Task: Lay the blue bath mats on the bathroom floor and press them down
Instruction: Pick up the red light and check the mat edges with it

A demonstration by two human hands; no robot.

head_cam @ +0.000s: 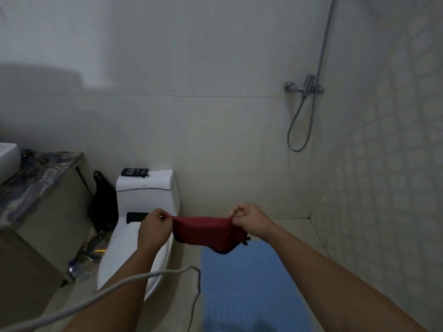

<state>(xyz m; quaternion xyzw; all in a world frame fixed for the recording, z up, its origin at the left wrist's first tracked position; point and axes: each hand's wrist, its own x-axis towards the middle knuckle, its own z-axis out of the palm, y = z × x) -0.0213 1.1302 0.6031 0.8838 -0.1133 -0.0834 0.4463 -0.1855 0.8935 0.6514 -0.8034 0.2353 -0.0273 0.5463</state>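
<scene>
No lettering, brand or number is legible anywhere; the dark device (134, 172) on the toilet tank (146, 182) is too blurred to read.

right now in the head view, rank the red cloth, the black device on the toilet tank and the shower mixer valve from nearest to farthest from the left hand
1. Red cloth, pinched in the left hand, stretched to its right.
2. Black device, on the toilet tank behind the hand.
3. Shower mixer valve, high on the far wall, to the right.

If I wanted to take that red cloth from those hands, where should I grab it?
Probably along the top edge of the red cloth, between the left hand and right hand, reaching in from above. That edge is stretched fairly taut between their pinches, while the rest hangs loose below.
</scene>
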